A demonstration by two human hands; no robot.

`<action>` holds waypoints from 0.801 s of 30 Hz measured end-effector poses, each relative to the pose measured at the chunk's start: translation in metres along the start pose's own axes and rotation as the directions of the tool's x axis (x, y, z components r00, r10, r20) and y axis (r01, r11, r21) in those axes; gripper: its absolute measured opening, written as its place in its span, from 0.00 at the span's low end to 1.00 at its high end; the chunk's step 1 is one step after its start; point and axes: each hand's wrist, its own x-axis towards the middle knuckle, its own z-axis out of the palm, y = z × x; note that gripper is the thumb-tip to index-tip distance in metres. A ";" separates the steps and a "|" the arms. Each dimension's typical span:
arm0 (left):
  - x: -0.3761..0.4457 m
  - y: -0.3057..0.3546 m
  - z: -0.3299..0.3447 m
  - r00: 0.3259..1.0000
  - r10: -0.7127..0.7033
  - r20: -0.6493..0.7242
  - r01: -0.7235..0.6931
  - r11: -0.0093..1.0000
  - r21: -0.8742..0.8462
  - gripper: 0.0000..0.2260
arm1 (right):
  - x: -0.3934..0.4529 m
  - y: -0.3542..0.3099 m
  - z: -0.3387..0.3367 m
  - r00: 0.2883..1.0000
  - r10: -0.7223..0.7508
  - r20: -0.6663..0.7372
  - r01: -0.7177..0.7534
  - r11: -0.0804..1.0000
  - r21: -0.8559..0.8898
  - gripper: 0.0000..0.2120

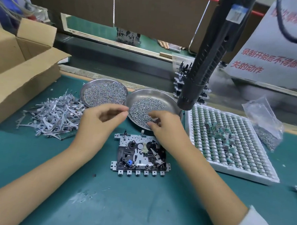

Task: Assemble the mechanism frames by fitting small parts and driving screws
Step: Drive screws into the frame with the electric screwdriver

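Both hands work above a frame (141,154) on the green surface (119,207), the right hand (164,127) reaching into a dish of screws (144,110).

The frame lies flat near the middle of the surface, just below both hands, with a blue part (129,163) near its lower edge. The right hand's fingers (154,120) are curled down among the screws in the near dish (170,100); motion blur hides whether they pinch one. The left hand (100,121) hovers beside that dish, thumb and forefinger tips (125,112) pressed together, though what they hold is too small to tell. A second dish (104,93) of screws sits behind, touching the first. Metal levers (55,115) are heaped to the left by a cardboard box (18,68); a white tray (230,143) of small parts lies to the right, and a black driver (207,60) hangs above it.
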 end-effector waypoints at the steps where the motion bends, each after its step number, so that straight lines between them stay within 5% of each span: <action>1: -0.003 0.001 0.002 1.000 -0.009 0.026 0.009 1.000 -0.019 0.08 | 0.007 -0.001 0.003 0.998 0.031 0.054 -0.029 0.999 -0.034 0.11; 7: -0.010 -0.002 0.008 0.994 -0.053 0.091 0.062 0.993 -0.101 0.06 | 0.020 0.000 0.008 0.995 0.093 0.028 -0.092 0.995 -0.026 0.05; 16: -0.015 -0.006 0.014 0.992 -0.057 0.111 0.068 0.992 -0.105 0.05 | 0.012 0.005 0.005 0.986 0.094 -0.136 -0.058 0.968 0.246 0.03; 24: -0.018 -0.008 0.016 0.992 -0.037 0.117 0.050 0.992 -0.116 0.10 | 0.000 0.009 -0.004 0.954 0.167 -0.247 -0.017 0.857 0.514 0.11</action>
